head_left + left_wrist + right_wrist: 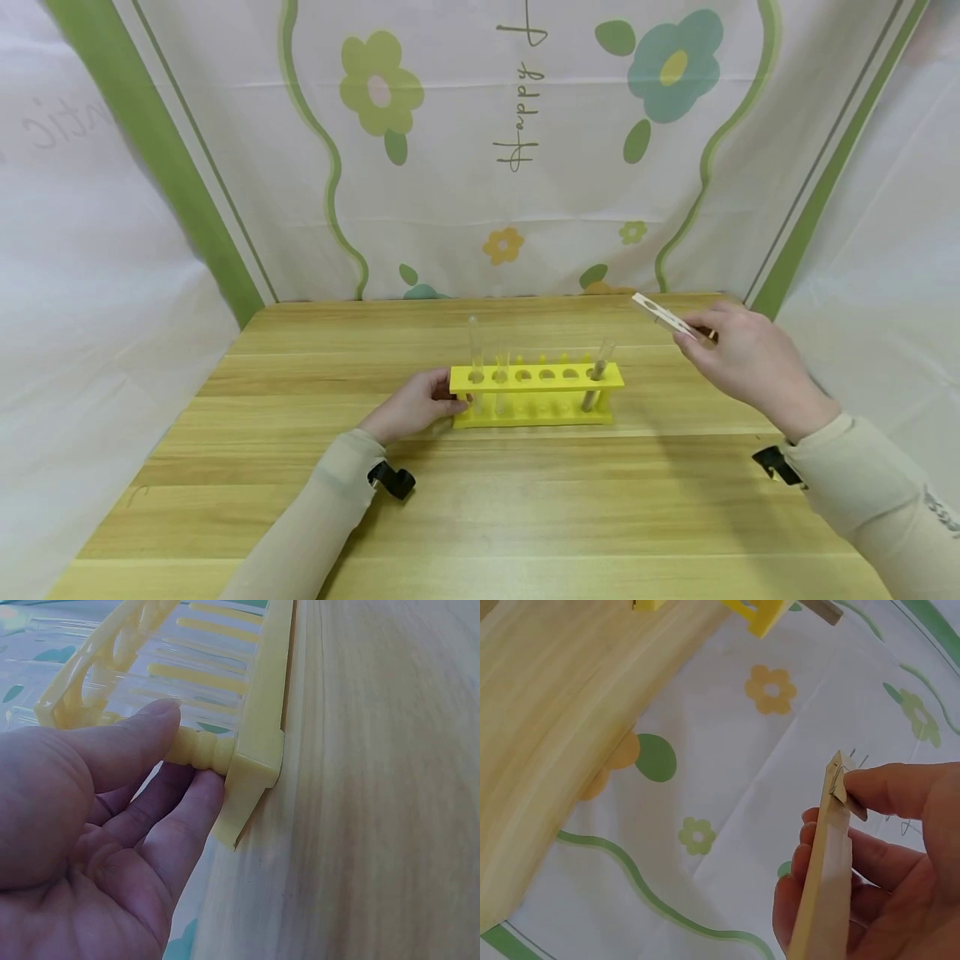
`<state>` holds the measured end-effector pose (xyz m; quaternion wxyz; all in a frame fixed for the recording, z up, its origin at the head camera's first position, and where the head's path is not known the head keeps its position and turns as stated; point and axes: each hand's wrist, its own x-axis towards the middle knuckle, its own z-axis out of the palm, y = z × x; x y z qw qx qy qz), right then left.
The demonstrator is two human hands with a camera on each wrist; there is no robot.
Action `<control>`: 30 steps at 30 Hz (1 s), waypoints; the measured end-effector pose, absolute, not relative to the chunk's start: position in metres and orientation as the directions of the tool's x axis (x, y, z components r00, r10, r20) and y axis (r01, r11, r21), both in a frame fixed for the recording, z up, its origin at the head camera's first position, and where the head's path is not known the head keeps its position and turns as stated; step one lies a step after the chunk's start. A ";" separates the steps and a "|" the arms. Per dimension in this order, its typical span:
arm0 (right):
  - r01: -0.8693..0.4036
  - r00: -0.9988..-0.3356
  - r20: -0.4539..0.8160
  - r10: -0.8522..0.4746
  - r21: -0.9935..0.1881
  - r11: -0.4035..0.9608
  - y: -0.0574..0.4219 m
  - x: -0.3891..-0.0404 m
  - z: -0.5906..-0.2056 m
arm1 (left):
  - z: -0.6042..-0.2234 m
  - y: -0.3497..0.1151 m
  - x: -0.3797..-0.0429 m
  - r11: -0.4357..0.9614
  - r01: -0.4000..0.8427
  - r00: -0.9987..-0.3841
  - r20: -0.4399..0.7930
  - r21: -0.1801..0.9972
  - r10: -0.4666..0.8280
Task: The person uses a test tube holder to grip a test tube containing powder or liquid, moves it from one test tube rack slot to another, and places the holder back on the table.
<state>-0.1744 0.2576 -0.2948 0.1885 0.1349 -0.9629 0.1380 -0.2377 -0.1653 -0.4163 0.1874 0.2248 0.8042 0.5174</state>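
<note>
Left hand (pixel 97 825) pinching yellow rack (pixel 536 392) post, right hand (pixel 877 862) wooden clamp (pixel 826 877)'s wire spring.

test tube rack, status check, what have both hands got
Left hand grips yellow rack by its left end post. Right hand holds wooden clamp above table, right of rack. Nothing between clamp and tubes.
</note>
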 end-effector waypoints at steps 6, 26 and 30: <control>-0.266 -0.933 0.314 -0.178 -0.264 0.927 0.261 -0.179 -0.300 | -0.416 -0.165 -0.237 0.364 0.162 -0.831 -0.072 0.917 0.552; -0.126 -0.990 -0.013 -0.138 -0.333 0.935 0.264 -0.191 -0.341 | -0.416 -0.165 -0.238 0.362 0.168 -0.825 -0.070 0.917 0.561; -0.109 -0.986 -0.082 -0.143 -0.330 0.938 0.263 -0.195 -0.349 | -0.416 -0.166 -0.238 0.360 0.165 -0.825 -0.072 0.918 0.561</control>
